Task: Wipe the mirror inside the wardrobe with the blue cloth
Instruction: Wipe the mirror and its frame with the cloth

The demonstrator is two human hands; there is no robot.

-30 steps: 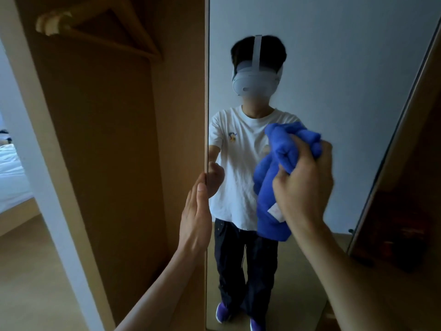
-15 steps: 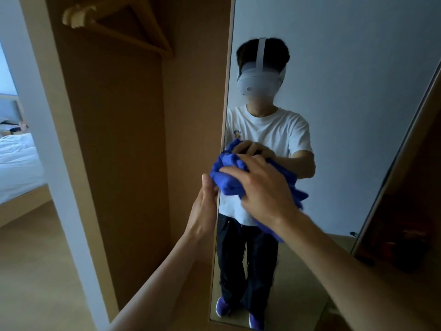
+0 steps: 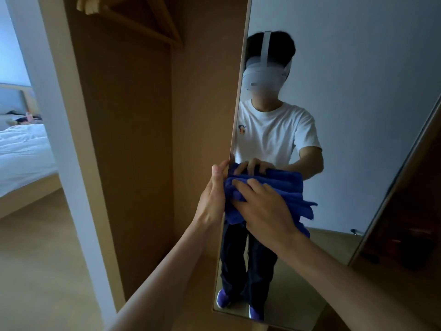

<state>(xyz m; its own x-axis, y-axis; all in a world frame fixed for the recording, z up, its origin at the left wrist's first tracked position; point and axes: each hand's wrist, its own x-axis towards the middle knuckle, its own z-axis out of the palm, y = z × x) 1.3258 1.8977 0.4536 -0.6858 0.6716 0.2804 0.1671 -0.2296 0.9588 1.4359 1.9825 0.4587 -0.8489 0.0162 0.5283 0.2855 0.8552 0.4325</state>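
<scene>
A tall mirror [image 3: 353,96] stands in the wardrobe, taking up the right half of the view. My right hand [image 3: 265,211] presses the bunched blue cloth [image 3: 293,199] flat against the glass near the mirror's left edge, at about waist height. My left hand [image 3: 212,199] grips the mirror's left edge, thumb up, right beside the cloth. The glass reflects a person in a white T-shirt with the cloth.
The wardrobe's wooden side panel [image 3: 133,139] lies left of the mirror, with a wooden hanger [image 3: 148,22] on the rail above. A dark wooden panel [image 3: 415,211] borders the mirror on the right. A bed [image 3: 21,154] shows at far left.
My right hand has swept the cloth left and down across the glass, from the mirror's middle to its left edge. The left hand has kept its hold on the edge.
</scene>
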